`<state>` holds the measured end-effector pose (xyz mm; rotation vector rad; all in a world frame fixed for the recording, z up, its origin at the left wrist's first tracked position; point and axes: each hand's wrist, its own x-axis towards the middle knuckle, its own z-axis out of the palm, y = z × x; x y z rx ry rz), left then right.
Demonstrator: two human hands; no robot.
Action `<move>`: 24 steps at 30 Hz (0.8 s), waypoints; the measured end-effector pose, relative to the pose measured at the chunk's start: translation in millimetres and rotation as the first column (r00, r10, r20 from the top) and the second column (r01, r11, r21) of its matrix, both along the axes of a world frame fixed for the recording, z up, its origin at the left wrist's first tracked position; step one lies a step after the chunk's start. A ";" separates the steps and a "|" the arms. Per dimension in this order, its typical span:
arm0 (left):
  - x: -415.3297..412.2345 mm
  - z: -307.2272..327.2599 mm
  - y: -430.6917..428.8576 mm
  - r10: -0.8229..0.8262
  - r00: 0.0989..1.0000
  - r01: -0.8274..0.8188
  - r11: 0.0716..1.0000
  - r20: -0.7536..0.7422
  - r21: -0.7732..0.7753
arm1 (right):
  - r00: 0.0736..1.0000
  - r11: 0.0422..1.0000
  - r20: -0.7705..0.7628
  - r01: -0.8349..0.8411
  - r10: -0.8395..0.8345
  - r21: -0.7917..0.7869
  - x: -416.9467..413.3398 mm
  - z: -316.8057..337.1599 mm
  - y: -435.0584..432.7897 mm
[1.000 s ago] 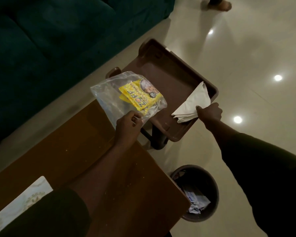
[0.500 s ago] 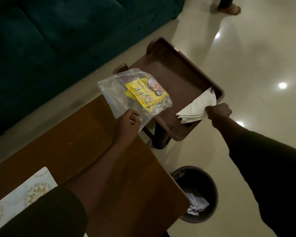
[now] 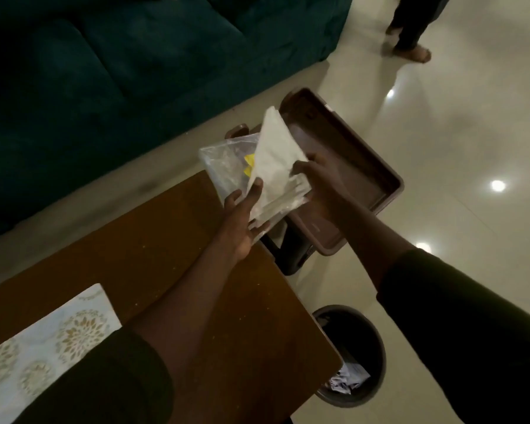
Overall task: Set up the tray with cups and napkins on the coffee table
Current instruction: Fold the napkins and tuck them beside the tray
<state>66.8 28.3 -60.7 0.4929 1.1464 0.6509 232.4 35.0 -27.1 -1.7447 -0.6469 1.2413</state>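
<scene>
A brown plastic tray (image 3: 377, 175) rests on a dark stool just beyond the far corner of the wooden coffee table (image 3: 141, 261). My left hand (image 3: 242, 218) holds a clear plastic bag (image 3: 224, 160) with yellow packets inside, above the table's corner. My right hand (image 3: 315, 175) grips white folded napkins (image 3: 273, 154) and holds them against the bag, so the napkins cover most of the packets. My left thumb presses on the napkins' lower edge. No cups are in view.
A patterned white runner (image 3: 43, 341) lies on the table at the near left. A dark waste bin (image 3: 352, 359) with crumpled paper stands on the tiled floor below the table's right edge. A teal sofa (image 3: 120, 71) fills the upper left. Another person's feet (image 3: 410, 47) stand at the top right.
My right hand has lifted the napkins out of the tray and carried them left onto the bag in my left hand. The tray's inside is bare now.
</scene>
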 end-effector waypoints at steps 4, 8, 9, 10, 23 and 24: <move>-60.8 12.4 1.6 0.096 0.989 -0.099 0.995 0.114 0.023 | 0.927 0.984 -0.332 -0.179 0.176 0.024 -71.1 8.1 -4.9; -153.1 23.2 -7.2 -0.041 0.984 0.064 0.990 -0.175 0.128 | 0.823 0.888 -0.343 -0.452 0.452 0.085 -134.6 5.6 -11.6; -177.8 24.7 -13.2 -0.127 0.956 0.171 0.974 -0.265 0.149 | 0.807 0.860 -0.309 -0.503 0.503 0.087 -155.6 5.4 -13.0; -199.2 25.2 -20.6 -0.193 0.924 0.256 0.954 -0.330 0.159 | 0.799 0.839 -0.268 -0.540 0.538 0.072 -178.6 5.6 -15.7; -420.7 50.1 -118.8 0.091 0.975 -0.049 0.977 -0.202 0.206 | 0.634 0.645 -0.157 -0.763 0.757 0.027 -433.5 16.7 -51.2; -435.7 51.0 -126.3 0.114 0.972 -0.068 0.974 -0.206 0.217 | 0.629 0.644 -0.172 -0.763 0.758 0.047 -448.0 18.2 -52.9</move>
